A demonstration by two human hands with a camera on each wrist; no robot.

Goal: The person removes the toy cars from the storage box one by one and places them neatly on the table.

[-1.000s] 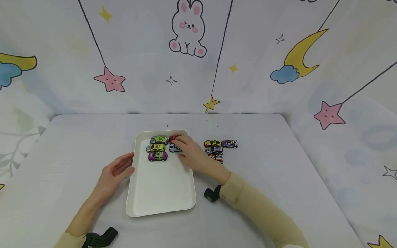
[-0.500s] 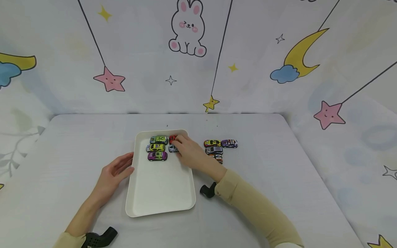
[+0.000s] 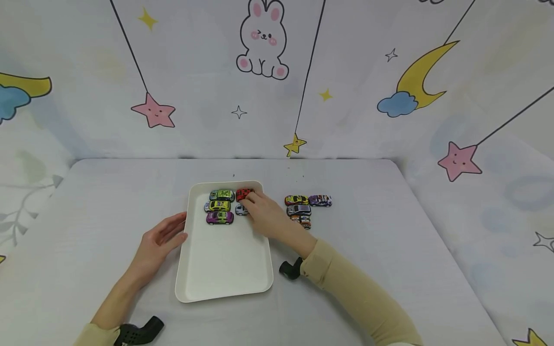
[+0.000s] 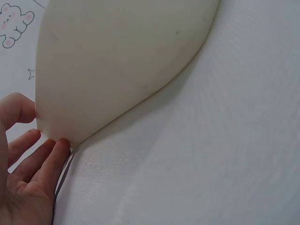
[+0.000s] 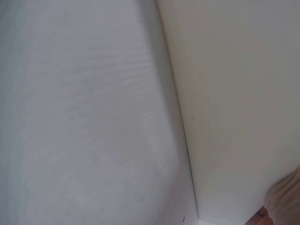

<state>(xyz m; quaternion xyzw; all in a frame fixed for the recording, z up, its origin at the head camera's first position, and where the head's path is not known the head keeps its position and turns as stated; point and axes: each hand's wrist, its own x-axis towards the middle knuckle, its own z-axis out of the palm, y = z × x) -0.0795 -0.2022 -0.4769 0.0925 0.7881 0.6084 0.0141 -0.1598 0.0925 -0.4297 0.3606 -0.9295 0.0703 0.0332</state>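
Note:
Inside the white tray (image 3: 225, 264), my right hand (image 3: 268, 216) pinches a pale blue-grey toy car (image 3: 240, 209), its right part hidden by the fingers. Right above it lies a red toy car (image 3: 244, 193), close to the fingertips. A green toy car (image 3: 222, 195), a yellow one (image 3: 217, 206) and a purple one (image 3: 220, 218) form a column at the tray's upper left. My left hand (image 3: 160, 245) rests against the tray's left side with fingers extended; the left wrist view has these fingertips (image 4: 61, 145) touching the tray's outer wall (image 4: 117, 61).
Outside the tray to the right, a yellow toy car (image 3: 296, 200), a purple-white one (image 3: 320, 200), a black-grey one (image 3: 298, 210) and an orange-white one (image 3: 302, 221) sit close together on the white-covered table (image 3: 368, 230). A patterned cloth (image 3: 346, 96) hangs behind.
My right hand has drawn slightly down and toward me, baring more of the red car. The pale car has shifted slightly left. My left hand and the tray stay put.

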